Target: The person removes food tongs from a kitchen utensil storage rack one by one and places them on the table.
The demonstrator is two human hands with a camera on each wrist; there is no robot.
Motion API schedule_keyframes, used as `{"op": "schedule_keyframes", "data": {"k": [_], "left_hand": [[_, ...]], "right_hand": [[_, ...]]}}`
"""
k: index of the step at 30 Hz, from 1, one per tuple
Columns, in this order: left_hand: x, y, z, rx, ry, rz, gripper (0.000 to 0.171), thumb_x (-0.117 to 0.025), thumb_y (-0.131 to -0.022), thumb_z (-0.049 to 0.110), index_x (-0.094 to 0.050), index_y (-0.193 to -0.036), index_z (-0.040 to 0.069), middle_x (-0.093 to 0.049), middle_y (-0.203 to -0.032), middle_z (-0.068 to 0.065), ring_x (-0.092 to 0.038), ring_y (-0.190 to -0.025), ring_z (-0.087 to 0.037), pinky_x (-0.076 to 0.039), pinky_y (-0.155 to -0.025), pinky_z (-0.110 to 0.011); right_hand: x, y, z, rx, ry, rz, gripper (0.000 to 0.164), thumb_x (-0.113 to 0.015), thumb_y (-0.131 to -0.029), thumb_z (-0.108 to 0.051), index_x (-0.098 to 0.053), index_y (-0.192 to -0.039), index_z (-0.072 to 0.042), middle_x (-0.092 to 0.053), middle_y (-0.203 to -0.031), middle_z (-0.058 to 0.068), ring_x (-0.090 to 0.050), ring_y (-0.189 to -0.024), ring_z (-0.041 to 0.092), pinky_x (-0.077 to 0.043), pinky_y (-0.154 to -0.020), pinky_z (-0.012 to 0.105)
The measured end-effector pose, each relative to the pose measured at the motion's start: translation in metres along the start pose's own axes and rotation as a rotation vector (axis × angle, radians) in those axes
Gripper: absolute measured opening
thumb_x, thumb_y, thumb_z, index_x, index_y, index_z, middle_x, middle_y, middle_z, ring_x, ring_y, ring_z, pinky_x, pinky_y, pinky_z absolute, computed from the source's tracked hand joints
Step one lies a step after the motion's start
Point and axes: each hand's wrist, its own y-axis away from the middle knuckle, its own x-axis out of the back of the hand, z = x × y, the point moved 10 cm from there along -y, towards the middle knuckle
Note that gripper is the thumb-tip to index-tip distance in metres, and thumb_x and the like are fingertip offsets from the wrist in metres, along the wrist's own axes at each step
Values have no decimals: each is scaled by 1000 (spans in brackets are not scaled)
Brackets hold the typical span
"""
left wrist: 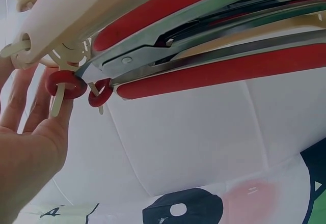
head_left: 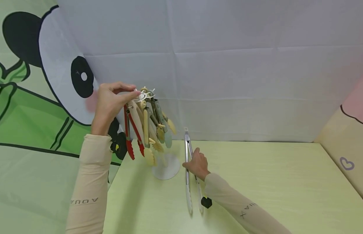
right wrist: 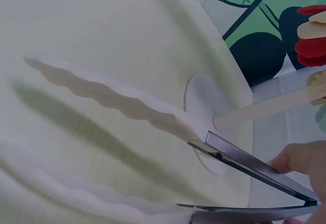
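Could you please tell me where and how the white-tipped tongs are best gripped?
Take the white-tipped tongs probably by both metal arms, behind the white tips, from the right, where the right hand holds them; the arms spread from one joined end, so one hand could squeeze them together.

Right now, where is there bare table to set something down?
Widest: the table right of the right sleeve, out to the table's right edge and back to the backdrop. Smaller: front left, between the left edge and the silver tongs. Crowded: around the white stand, with its hanging utensils, left hand on top and right hand on the tongs beside it.
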Motion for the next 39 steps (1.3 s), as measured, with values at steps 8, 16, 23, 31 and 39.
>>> {"op": "schedule_keyframes", "data": {"k": [8,16,23,31,39], "left_hand": [[3,0,-2,23,-14,9,31,-74,-70,21,-68,-93,1,-65,-98,-6,-57,-82,-17,-46,-60,-25],[4,1,-1,6,3,23,30,-73,-71,19,-68,-93,0,-64,-98,-12,-58,-80,-18,-45,-58,-23],[3,2,3,4,-54,7,29,-73,-71,21,-69,-93,2,-65,-97,-5,-56,-80,-15,-45,-57,-26],[5,-6,-12,22,-87,-7,31,-72,-72,24,-69,-95,4,-64,-101,-6,-54,-89,-15,-43,-64,-24],[5,-13,-24,40,-115,7,30,-72,-72,27,-69,-93,6,-65,-99,0,-54,-89,-13,-43,-66,-24]], "right_hand": [[-7,-1,4,-6,28,-5,49,-76,-59,-19,-40,-87,-4,-47,-63,7,-44,-49,18,-38,-41,26],[-11,-2,10,0,60,-8,50,-76,-58,-20,-40,-88,-3,-47,-62,8,-46,-50,19,-38,-42,27],[-16,-2,18,-2,75,-8,50,-77,-58,-21,-41,-89,-2,-47,-61,7,-46,-50,19,-38,-42,27],[-22,-3,26,-3,70,-10,50,-76,-59,-20,-42,-90,-1,-47,-60,8,-46,-49,19,-38,-41,27],[-24,-2,26,-19,45,-26,50,-75,-60,-20,-42,-91,1,-48,-61,9,-47,-48,20,-39,-41,28]]}}
